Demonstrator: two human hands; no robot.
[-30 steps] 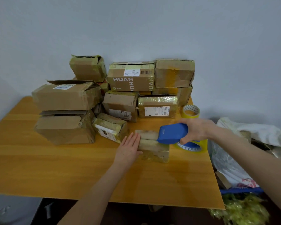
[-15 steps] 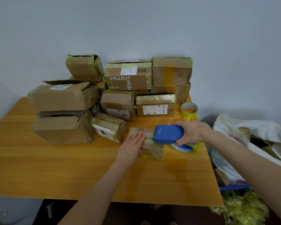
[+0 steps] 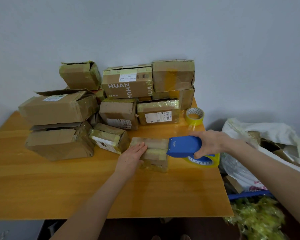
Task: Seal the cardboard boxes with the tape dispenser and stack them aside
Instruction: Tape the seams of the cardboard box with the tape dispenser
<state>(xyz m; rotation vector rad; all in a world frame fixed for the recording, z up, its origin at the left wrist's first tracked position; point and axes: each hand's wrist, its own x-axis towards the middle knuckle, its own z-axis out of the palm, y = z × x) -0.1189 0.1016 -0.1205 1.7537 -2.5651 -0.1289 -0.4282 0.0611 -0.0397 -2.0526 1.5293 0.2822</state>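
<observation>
- Blue plastic marks the tape dispenser (image 3: 184, 146), right of the frame's centre. Your right hand (image 3: 210, 143) grips it from the right, with the fingers curled over its top and the thumb underneath.
- The dispenser's front edge meets the right end of the small box (image 3: 154, 150). That box lies on the wooden table (image 3: 42, 179) just right of the frame's centre, and glossy yellowish tape covers its top and near side.
- Your left hand (image 3: 132, 155) lies flat on the left end of that box, fingers straight and together, pressing down and curled round nothing.
- A yellow tape roll (image 3: 206, 161) sits under the rear of the dispenser, below your right hand and near the table's right edge.
- A spare roll (image 3: 194, 116) of yellow tape lies flat on the table, above your right hand in the frame and just right of the stacked cartons.
- The pile of boxes (image 3: 62, 108) fills the centre left of the frame against the grey wall. Many are wrapped in tape and a few have lifted flaps.
- Within the pile, the HUAN box (image 3: 126, 85) sits in the upper middle.
- A tilted taped box (image 3: 109, 138) lies just left of the one under your hand; whether the two touch cannot be told.
- Off the table at the right edge of the frame a white bag (image 3: 253, 130) holds cardboard scraps, with yellow-green shreds (image 3: 256, 220) at the lower right.
</observation>
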